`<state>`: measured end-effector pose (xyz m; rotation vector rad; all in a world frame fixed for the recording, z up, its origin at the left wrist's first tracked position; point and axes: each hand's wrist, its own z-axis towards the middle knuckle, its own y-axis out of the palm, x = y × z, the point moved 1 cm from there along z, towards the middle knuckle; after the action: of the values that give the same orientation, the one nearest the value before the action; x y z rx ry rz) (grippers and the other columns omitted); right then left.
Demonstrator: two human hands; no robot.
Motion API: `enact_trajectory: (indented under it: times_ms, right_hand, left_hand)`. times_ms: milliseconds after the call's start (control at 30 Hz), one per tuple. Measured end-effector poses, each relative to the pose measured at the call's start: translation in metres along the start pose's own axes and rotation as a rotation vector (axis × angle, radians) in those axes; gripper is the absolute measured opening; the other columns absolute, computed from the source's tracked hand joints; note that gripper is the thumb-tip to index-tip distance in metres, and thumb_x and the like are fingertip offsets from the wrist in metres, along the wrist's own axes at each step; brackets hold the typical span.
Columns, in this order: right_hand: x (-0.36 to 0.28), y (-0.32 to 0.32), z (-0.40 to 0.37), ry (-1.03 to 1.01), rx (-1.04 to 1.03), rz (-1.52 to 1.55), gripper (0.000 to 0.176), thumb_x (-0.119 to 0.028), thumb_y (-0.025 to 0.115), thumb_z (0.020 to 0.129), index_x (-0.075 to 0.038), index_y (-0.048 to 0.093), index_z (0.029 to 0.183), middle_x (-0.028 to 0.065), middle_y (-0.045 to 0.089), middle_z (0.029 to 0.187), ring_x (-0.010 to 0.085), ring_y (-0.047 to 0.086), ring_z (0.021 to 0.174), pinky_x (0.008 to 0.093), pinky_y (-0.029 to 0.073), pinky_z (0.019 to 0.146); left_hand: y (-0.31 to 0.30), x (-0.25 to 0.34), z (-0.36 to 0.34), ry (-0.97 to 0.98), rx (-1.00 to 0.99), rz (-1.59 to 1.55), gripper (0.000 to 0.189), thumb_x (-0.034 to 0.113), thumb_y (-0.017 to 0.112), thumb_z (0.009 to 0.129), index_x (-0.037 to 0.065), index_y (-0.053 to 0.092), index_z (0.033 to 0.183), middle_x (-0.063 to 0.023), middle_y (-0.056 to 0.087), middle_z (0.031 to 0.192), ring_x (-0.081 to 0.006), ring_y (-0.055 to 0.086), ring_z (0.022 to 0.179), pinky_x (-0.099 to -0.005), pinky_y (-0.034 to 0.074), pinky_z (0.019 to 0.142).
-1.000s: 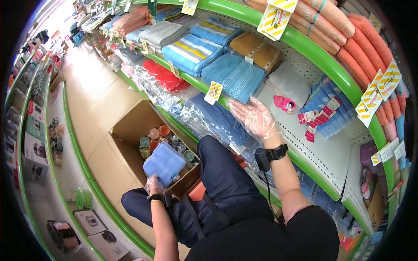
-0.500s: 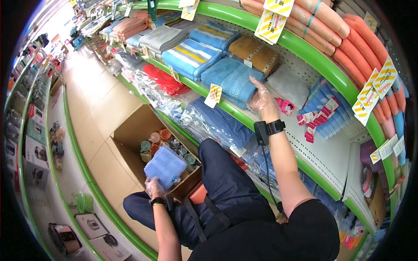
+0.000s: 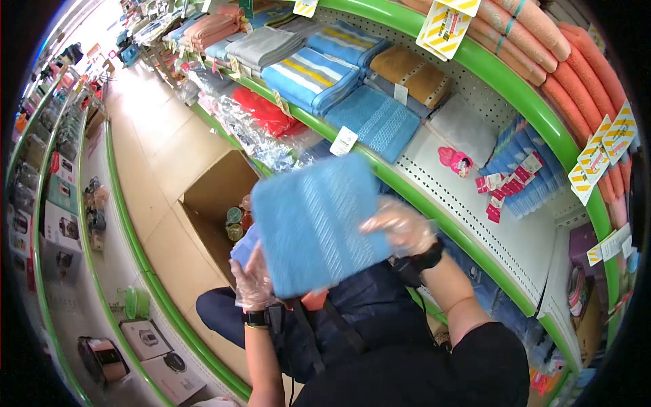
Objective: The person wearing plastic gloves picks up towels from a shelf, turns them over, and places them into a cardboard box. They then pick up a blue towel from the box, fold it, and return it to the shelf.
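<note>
A folded blue towel (image 3: 315, 224) with patterned bands is held up in front of my lap, slightly blurred. My right hand (image 3: 399, 227), in a clear plastic glove, grips its right edge. At the towel's lower left is my gloved left hand (image 3: 253, 278), its fingers closed on a periwinkle folded towel (image 3: 245, 245) that is mostly hidden behind the blue one. Another blue patterned towel (image 3: 380, 122) lies on the shelf, beside a brown towel (image 3: 410, 73). The open cardboard box (image 3: 220, 190) stands behind the held towels, with cups (image 3: 234, 224) partly showing inside.
Green-edged shelving (image 3: 434, 203) runs along the right, with striped towels (image 3: 312, 78), a grey towel (image 3: 462, 125) and hanging price tags (image 3: 444, 30). Bagged goods (image 3: 264, 122) fill the lower shelf. Another shelf (image 3: 129, 271) with boxed goods lines the left of the tiled aisle (image 3: 152, 152).
A blue towel has come off the shelf in my right hand and moved down left over my lap, covering much of the periwinkle towel and box. The view has shifted slightly.
</note>
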<state>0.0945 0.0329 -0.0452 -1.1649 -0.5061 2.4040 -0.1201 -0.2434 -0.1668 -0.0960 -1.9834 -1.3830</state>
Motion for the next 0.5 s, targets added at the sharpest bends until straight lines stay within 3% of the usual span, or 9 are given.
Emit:
enact_trajectory:
  times_ms: [33, 67, 133, 200, 267, 333, 367, 400, 500]
  right_hand:
    - [-0.002, 0.017, 0.002, 0.072, 0.021, 0.247, 0.035, -0.004, 0.056, 0.08, 0.004, 0.051, 0.114, 0.0131, 0.06, 0.106, 0.0225, 0.058, 0.095, 0.0336, 0.045, 0.086]
    - [-0.004, 0.042, 0.009, 0.142, 0.039, 0.494, 0.035, -0.001, 0.054, 0.08, 0.003, 0.051, 0.114, 0.0124, 0.058, 0.107, 0.0204, 0.056, 0.098, 0.0319, 0.044, 0.089]
    - [0.001, 0.088, 0.021, 1.004, 0.184, 1.279, 0.043, 0.001, 0.056, 0.078, 0.002, 0.046, 0.12, 0.0104, 0.056, 0.112, 0.0193, 0.055, 0.099, 0.0312, 0.043, 0.09]
    - [0.012, 0.106, 0.01, 1.059, 0.128, 1.362, 0.051, 0.002, 0.057, 0.077, 0.0, 0.041, 0.125, 0.0093, 0.055, 0.113, 0.0183, 0.054, 0.101, 0.0308, 0.043, 0.089]
    - [0.022, 0.11, -0.008, 1.103, 0.216, 1.365, 0.053, 0.003, 0.058, 0.076, 0.001, 0.039, 0.125, 0.0102, 0.054, 0.113, 0.0186, 0.054, 0.101, 0.0322, 0.043, 0.09]
    - [0.025, 0.111, -0.016, 1.151, 0.225, 1.29, 0.055, 0.0, 0.059, 0.076, 0.001, 0.038, 0.126, 0.0095, 0.054, 0.113, 0.0184, 0.055, 0.099, 0.032, 0.044, 0.089]
    - [0.028, 0.115, -0.021, 1.187, 0.225, 1.244, 0.056, -0.001, 0.06, 0.075, 0.001, 0.037, 0.127, 0.0097, 0.054, 0.112, 0.0185, 0.054, 0.099, 0.0321, 0.043, 0.088]
    - [0.03, 0.117, -0.023, 1.217, 0.228, 1.191, 0.058, -0.003, 0.061, 0.075, 0.002, 0.036, 0.127, 0.01, 0.054, 0.112, 0.0186, 0.054, 0.099, 0.0323, 0.043, 0.088]
    - [0.035, 0.125, -0.022, 1.2, 0.132, 1.074, 0.061, -0.007, 0.064, 0.074, 0.002, 0.035, 0.127, 0.0103, 0.053, 0.113, 0.0191, 0.053, 0.099, 0.0331, 0.042, 0.088]
  left_hand:
    - [0.026, -0.002, -0.005, -0.013, 0.026, -0.024, 0.101, 0.077, 0.045, 0.066, 0.003, 0.031, 0.132, -0.0124, 0.042, 0.128, -0.0277, 0.041, 0.116, -0.0399, 0.032, 0.099]
    - [0.026, -0.009, -0.007, 0.09, 0.152, 0.006, 0.103, 0.079, 0.047, 0.063, 0.006, 0.029, 0.133, -0.011, 0.042, 0.129, -0.0282, 0.042, 0.115, -0.0422, 0.033, 0.098]
    - [0.014, -0.031, -0.009, 0.099, 0.021, -0.218, 0.095, 0.076, 0.047, 0.066, 0.009, 0.032, 0.132, -0.01, 0.043, 0.128, -0.0286, 0.044, 0.114, -0.0428, 0.034, 0.098]
    - [-0.027, -0.053, -0.024, 0.072, 0.07, -0.216, 0.088, 0.068, 0.05, 0.071, 0.007, 0.033, 0.131, -0.0104, 0.043, 0.128, -0.0286, 0.045, 0.113, -0.0429, 0.035, 0.097]
    - [-0.045, -0.056, -0.043, 0.058, 0.136, -0.217, 0.081, 0.061, 0.053, 0.075, 0.005, 0.034, 0.13, -0.0108, 0.044, 0.128, -0.0285, 0.046, 0.112, -0.043, 0.036, 0.096]
    - [-0.03, -0.057, -0.053, -0.071, 0.099, -0.111, 0.063, 0.039, 0.062, 0.077, 0.001, 0.042, 0.123, -0.013, 0.051, 0.119, -0.0257, 0.051, 0.104, -0.0416, 0.04, 0.092]
    - [-0.016, -0.056, -0.053, -0.229, 0.202, -0.094, 0.052, 0.027, 0.063, 0.077, -0.002, 0.047, 0.117, -0.0109, 0.054, 0.116, -0.0263, 0.05, 0.107, -0.0399, 0.038, 0.094]
    - [0.01, -0.049, -0.055, -0.248, 0.186, -0.115, 0.037, 0.015, 0.062, 0.077, -0.001, 0.053, 0.109, -0.0117, 0.057, 0.109, -0.0237, 0.055, 0.098, -0.0374, 0.043, 0.087]
    - [-0.013, -0.061, -0.047, -0.327, 0.281, 0.138, 0.04, 0.015, 0.065, 0.073, 0.0, 0.053, 0.108, -0.0094, 0.059, 0.103, -0.0216, 0.055, 0.098, -0.0356, 0.043, 0.087]
